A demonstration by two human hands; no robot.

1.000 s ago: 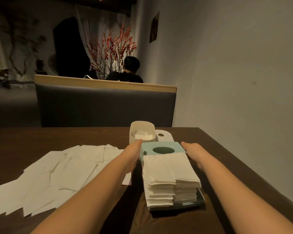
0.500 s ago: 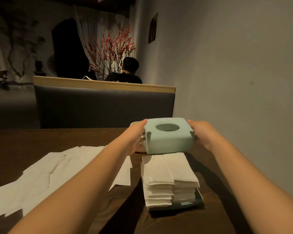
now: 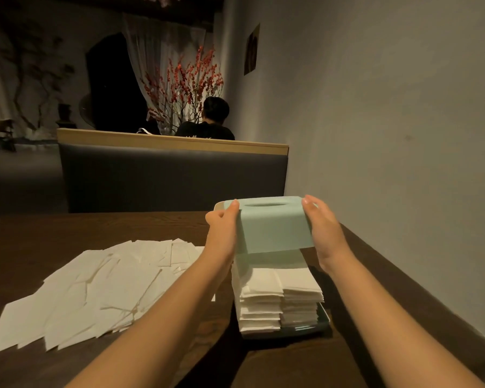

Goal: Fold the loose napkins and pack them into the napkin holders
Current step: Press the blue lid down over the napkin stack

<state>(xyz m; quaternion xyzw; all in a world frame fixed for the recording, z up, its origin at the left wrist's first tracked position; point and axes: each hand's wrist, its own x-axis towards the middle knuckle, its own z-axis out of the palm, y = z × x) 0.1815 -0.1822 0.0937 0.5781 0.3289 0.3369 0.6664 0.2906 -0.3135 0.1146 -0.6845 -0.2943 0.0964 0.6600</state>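
Both hands now hold the pale green holder cover (image 3: 275,228) directly above the folded napkin stack (image 3: 277,298), nearer than half a second ago: the left hand (image 3: 221,228) and right hand (image 3: 324,231) each grip an end. Loose napkins (image 3: 95,292) remain spread across the table (image 3: 67,233).

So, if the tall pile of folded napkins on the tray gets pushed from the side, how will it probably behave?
The folded napkin pile would probably shear or lean rather than slide as one block: it is tall, in two columns, with uneven edges. Each sheet looks thin and floppy, so likely light. The dark tray under it is shallow and may not stop the top layers.
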